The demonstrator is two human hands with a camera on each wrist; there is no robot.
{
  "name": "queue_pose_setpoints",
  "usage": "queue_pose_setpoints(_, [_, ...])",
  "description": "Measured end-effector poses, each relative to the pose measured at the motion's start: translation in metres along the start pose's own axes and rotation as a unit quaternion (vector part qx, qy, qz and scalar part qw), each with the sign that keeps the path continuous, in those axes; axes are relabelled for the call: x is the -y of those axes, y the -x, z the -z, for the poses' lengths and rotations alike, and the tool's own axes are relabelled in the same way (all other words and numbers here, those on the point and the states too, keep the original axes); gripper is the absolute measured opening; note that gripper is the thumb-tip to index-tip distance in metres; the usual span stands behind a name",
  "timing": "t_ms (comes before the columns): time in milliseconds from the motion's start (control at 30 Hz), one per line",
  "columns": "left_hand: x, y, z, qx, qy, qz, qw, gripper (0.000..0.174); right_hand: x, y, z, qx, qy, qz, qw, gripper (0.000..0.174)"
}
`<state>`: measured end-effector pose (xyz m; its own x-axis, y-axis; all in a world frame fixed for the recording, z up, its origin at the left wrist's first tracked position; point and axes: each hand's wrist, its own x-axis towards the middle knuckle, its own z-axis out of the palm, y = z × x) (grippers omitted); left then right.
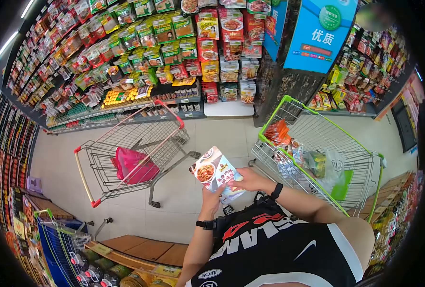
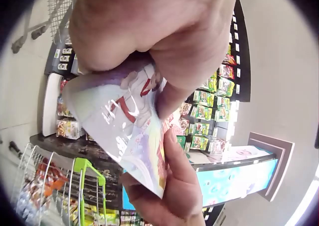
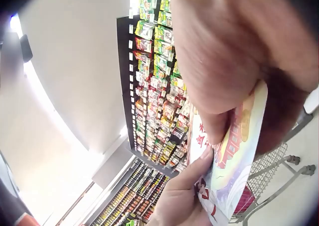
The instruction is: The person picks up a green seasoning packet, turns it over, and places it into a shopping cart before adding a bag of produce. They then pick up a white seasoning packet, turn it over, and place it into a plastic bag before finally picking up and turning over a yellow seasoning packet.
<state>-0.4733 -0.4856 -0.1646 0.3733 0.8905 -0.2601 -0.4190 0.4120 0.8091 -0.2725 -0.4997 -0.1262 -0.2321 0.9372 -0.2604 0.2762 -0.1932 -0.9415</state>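
A glossy printed food packet (image 1: 212,165), with a picture of a noodle-like dish and Chinese lettering, is held in front of the body by both hands. My left hand (image 1: 213,200) grips its lower edge in the head view. At its right side, my right hand (image 1: 251,181) pinches it with the thumb on the front. The left wrist view shows the packet (image 2: 122,119) bent, with a pale printed face. Close up in the right wrist view, the right thumb lies over the packet (image 3: 234,151), and the left hand (image 3: 184,198) holds its lower part.
A red-trimmed cart (image 1: 95,179) holding a pink bag (image 1: 135,166) stands at the left. A green-trimmed cart (image 1: 355,143) with several bagged goods is at the right. Ahead, shelves hung with packets (image 1: 164,33) flank a dark pillar (image 1: 291,91). Bottles (image 1: 95,270) stand at lower left.
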Motion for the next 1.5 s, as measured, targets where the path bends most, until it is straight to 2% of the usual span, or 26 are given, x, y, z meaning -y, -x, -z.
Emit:
queue_pose_setpoints(33, [0.003,0.0,0.004,0.007,0.02,0.008,1.0,0.046,0.003,0.003,-0.002,0.01,-0.027,-0.023,0.999,0.034])
queue_pose_setpoints(133, [0.004,0.002,0.007,0.027,0.019,0.036,0.999,0.045,-0.007,0.007,-0.01,-0.047,-0.041,0.048,0.997,0.031])
queue_pose_setpoints(233, [0.004,0.003,0.012,0.026,-0.007,0.065,0.998,0.036,-0.011,0.01,-0.014,-0.085,-0.104,0.028,0.991,0.029])
queue_pose_setpoints(367, [0.009,0.003,0.012,0.031,-0.021,0.035,0.999,0.031,-0.013,0.01,-0.007,-0.059,-0.063,0.043,0.995,0.029])
queue_pose_setpoints(500, [0.01,0.003,0.014,0.019,-0.035,0.025,0.999,0.036,-0.011,0.01,-0.009,-0.042,-0.067,0.031,0.996,0.03])
queue_pose_setpoints(600, [0.008,0.006,0.011,0.003,-0.036,0.009,0.999,0.027,-0.008,0.01,-0.009,-0.034,-0.078,0.027,0.996,0.033])
queue_pose_setpoints(733, [0.015,0.004,0.025,0.015,-0.074,0.028,0.997,0.031,-0.002,0.011,-0.011,-0.033,-0.098,0.02,0.994,0.036])
queue_pose_setpoints(933, [0.011,0.009,0.022,0.034,-0.064,0.035,0.997,0.03,0.001,0.014,-0.009,-0.01,-0.147,-0.048,0.988,0.037])
queue_pose_setpoints(1033, [0.007,0.012,0.02,0.055,-0.088,0.062,0.993,0.03,-0.014,0.01,-0.007,-0.027,-0.165,-0.017,0.986,0.035])
queue_pose_setpoints(1133, [0.002,0.018,0.012,0.068,-0.13,0.06,0.987,0.03,-0.017,0.009,-0.007,-0.057,-0.116,0.03,0.991,0.034])
queue_pose_setpoints(1300, [-0.003,0.02,0.012,0.105,-0.162,0.065,0.979,0.031,-0.004,0.013,-0.009,-0.097,-0.102,0.033,0.99,0.035])
queue_pose_setpoints(1500, [-0.005,0.019,0.009,0.111,-0.154,0.071,0.979,0.033,0.001,0.015,-0.009,-0.123,-0.061,0.02,0.99,0.03])
